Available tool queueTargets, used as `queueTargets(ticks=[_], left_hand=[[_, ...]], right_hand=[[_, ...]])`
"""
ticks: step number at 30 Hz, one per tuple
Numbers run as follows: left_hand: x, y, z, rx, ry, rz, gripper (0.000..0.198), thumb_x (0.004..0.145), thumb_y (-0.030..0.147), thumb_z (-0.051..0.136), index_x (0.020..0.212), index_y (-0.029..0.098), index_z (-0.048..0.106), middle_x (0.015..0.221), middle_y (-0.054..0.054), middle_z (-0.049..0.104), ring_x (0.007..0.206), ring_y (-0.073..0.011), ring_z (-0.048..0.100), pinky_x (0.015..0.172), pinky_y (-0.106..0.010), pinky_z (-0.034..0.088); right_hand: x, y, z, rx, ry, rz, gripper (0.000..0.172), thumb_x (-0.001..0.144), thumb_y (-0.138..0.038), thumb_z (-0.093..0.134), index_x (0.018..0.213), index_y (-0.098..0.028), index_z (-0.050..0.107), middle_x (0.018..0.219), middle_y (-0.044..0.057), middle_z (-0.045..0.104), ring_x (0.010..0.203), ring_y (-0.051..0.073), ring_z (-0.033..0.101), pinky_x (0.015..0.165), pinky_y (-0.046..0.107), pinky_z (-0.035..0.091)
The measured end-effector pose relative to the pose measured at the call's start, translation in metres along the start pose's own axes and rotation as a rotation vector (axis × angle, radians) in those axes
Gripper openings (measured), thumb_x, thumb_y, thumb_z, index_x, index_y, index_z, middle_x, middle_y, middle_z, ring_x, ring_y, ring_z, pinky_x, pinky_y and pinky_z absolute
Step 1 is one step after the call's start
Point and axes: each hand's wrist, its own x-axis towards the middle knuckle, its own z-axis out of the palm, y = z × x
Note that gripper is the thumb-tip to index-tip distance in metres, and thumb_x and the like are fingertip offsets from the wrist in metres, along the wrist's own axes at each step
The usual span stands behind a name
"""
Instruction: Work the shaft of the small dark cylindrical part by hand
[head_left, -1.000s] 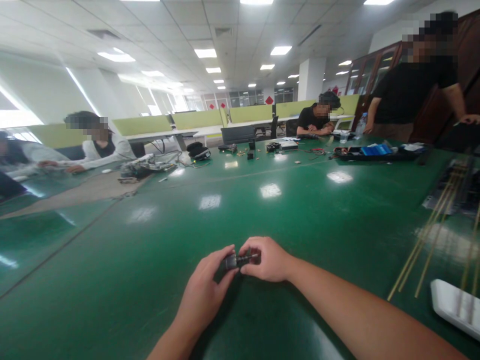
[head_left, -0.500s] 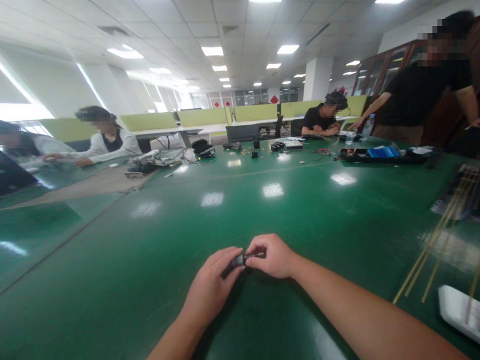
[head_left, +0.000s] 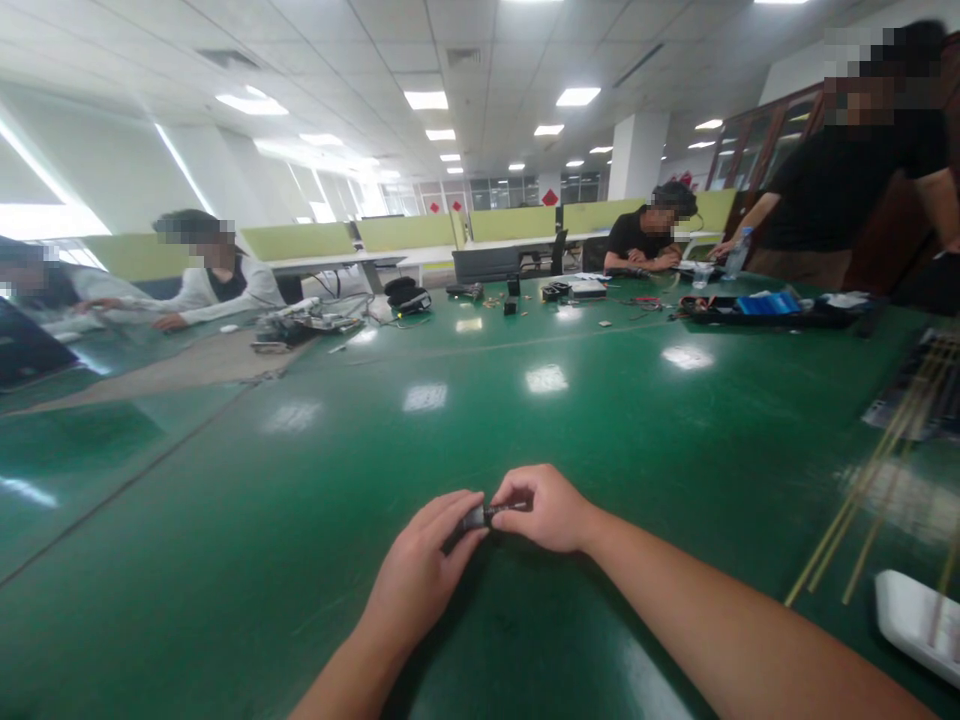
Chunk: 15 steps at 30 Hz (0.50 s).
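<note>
Both hands work close to the near edge of the green tabletop (head_left: 600,420), roughly at its middle. The left hand (head_left: 424,570) and the right hand (head_left: 544,510) meet over a small dark part (head_left: 480,517), held just above the surface. The left fingers (head_left: 457,510) are curled shut around one end of the part, and the right fingers are pinched together on the other end, which is thinner. Toward the right edge, thin yellow rods (head_left: 847,510) lie at a slant, and a white flat object (head_left: 915,620) sits at the near right corner. A black tray (head_left: 720,316) rests near the far right edge. One person (head_left: 637,240) sits at the far edge and another (head_left: 840,190) stands at the right.
</note>
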Motion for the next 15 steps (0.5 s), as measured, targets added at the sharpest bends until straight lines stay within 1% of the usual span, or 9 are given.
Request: queueTargets(ticks=[7, 15], left_hand=[[-0.0015, -0.0019, 0.0013, 0.016, 0.011, 0.005, 0.031, 0.094, 0.038, 0.059, 0.122, 0.026, 0.063, 0.12, -0.006, 0.065, 0.11, -0.0223, 0.063, 0.099, -0.039, 0.055], [-0.0018, -0.0037, 0.0016, 0.034, -0.003, 0.003, 0.03, 0.094, 0.037, 0.06, 0.123, 0.027, 0.062, 0.121, -0.005, 0.064, 0.11, -0.021, 0.062, 0.1, -0.038, 0.054]], right_hand=[[-0.0001, 0.0005, -0.0001, 0.018, -0.004, 0.013, 0.007, 0.072, -0.019, 0.074, 0.078, -0.016, 0.071, 0.071, -0.001, 0.067, 0.062, 0.013, 0.057, 0.06, 0.024, 0.044], [-0.0003, -0.0019, -0.0009, 0.015, -0.008, 0.016, 0.008, 0.071, -0.02, 0.075, 0.077, -0.016, 0.071, 0.07, 0.0, 0.067, 0.063, 0.013, 0.057, 0.06, 0.024, 0.043]])
